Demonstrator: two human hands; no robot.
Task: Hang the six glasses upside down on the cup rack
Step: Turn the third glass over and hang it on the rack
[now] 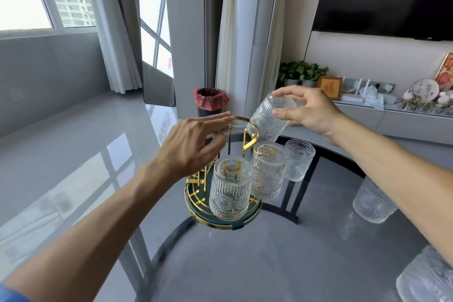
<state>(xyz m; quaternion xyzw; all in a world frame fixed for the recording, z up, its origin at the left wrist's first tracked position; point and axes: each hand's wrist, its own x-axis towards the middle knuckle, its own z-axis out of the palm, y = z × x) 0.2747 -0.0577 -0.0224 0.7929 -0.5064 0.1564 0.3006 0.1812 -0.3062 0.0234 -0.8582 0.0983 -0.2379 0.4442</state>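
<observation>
Above the rack (221, 206), on the glass table (269, 265): tilting a glass (268, 119), mouth down, just beside the gold top ring (247, 121). Right hand (310, 111) gripping it round the base, fingers curled. Left hand (196, 147) spread wide, fingertips steadying the ring, holding nothing. Already hanging upside down on pegs: two glasses, near (231, 187) and far (268, 170). Standing upright on the table: a third (299, 159) beside the rack, two more at right (372, 200) and (426, 279).

Likely risks: knocking glass against ring, possibly chipping; missing the peg, hidden behind glass and ring; tipping the light rack if pushing sideways; bumping the hung glasses while lowering.
</observation>
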